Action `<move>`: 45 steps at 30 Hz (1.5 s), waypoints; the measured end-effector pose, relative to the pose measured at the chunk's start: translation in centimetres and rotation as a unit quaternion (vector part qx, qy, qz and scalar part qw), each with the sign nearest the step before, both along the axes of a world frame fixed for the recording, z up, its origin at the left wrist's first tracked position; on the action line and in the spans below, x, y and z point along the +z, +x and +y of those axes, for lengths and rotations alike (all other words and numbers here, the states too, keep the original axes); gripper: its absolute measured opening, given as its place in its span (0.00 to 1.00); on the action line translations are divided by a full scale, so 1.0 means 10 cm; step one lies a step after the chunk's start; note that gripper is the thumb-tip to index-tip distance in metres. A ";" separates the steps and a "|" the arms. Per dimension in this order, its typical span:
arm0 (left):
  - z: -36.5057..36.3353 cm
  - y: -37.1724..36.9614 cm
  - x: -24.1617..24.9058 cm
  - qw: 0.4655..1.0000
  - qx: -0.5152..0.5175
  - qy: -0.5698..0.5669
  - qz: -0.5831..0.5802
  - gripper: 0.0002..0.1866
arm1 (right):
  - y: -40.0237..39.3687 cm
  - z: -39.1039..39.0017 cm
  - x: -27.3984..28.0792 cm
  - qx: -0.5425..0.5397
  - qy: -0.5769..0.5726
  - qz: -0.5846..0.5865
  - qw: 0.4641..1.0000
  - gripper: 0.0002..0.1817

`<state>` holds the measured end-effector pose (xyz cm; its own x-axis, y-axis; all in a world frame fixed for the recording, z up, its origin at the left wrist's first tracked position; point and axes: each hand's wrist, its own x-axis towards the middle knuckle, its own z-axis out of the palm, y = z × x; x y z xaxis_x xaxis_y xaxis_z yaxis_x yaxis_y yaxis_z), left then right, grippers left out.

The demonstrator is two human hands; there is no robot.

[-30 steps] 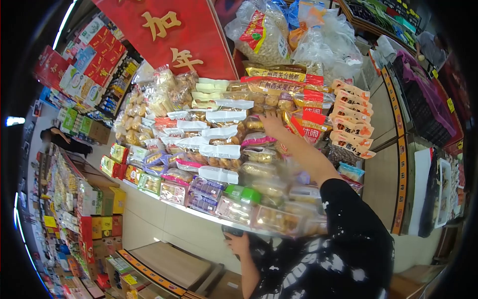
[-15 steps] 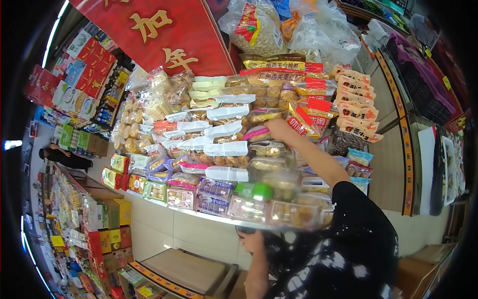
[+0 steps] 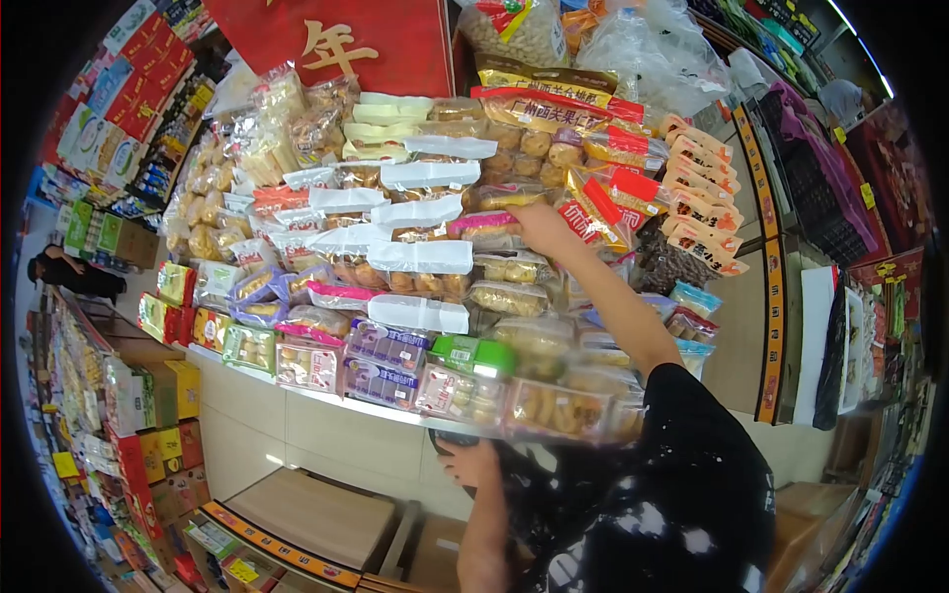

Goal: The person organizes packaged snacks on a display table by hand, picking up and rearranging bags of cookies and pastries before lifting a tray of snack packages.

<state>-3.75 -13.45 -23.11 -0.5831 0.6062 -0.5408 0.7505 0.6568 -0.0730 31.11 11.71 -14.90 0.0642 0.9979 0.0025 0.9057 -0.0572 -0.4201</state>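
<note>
My right hand (image 3: pixel 539 229) reaches over the packed display, its fingers closed at the right end of a pink-edged pastry bag (image 3: pixel 482 224). Other clear bags of pastries (image 3: pixel 512 267) lie just below that hand, and a red-and-yellow snack bag (image 3: pixel 599 212) stands right beside its wrist. Lower down, near the front edge of the display, my left hand (image 3: pixel 469 463) is closed around a dark object (image 3: pixel 456 438) partly hidden by the fingers.
White-topped pastry bags (image 3: pixel 420 257) fill the middle. Along the front sit clear boxes (image 3: pixel 460 393), purple packs (image 3: pixel 384 366) and a green-lidded container (image 3: pixel 474 354). A red sign (image 3: pixel 395 59) rises behind. At far left, a person (image 3: pixel 77 274) stands in the aisle.
The view has shifted, so the display sits higher and further left. My right hand stays at the pink-edged bag, and my left hand still holds the dark object.
</note>
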 end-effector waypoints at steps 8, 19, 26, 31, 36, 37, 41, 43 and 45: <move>0.01 0.00 -0.06 1.000 -0.016 -0.011 0.017 0.57 | 0.02 0.06 -0.46 -0.057 -0.066 -0.034 0.996 0.20; -0.04 0.11 -0.11 0.998 -0.039 -0.016 0.049 0.55 | -0.22 -0.32 -0.26 -0.027 -0.034 0.026 0.999 0.19; -0.14 0.14 -0.18 0.996 -0.067 -0.012 0.064 0.60 | -0.40 -0.43 -0.33 -0.068 0.140 -0.065 0.986 0.16; -0.14 0.18 -0.12 0.997 -0.057 -0.009 0.044 0.65 | -0.82 -0.83 -0.22 -0.018 0.116 -0.055 0.992 0.16; -0.18 0.21 -0.15 0.993 -0.086 -0.011 0.085 0.58 | -0.67 -0.80 -0.20 -0.004 -0.013 0.011 1.000 0.17; -0.21 0.20 -0.17 0.995 -0.076 -0.004 0.065 0.61 | -0.61 -0.82 -0.10 0.000 -0.050 0.038 0.998 0.16; -0.28 0.25 -0.20 0.996 -0.073 0.021 0.053 0.62 | -0.58 -0.74 -0.09 0.018 -0.247 -0.022 0.969 0.18; -0.34 0.22 -0.14 0.996 -0.078 0.005 0.051 0.61 | -0.75 -1.05 -0.15 0.015 -0.043 -0.012 0.999 0.20; -0.30 0.27 -0.12 0.997 -0.069 0.004 0.036 0.58 | -0.92 -1.34 0.05 0.006 0.147 -0.009 0.989 0.27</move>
<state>-1.02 -16.43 -24.30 -0.5318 0.6872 -0.4950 0.8262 0.5493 -0.1252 21.90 -1.74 -14.44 0.0494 0.9549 0.2928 0.9129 0.0758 -0.4011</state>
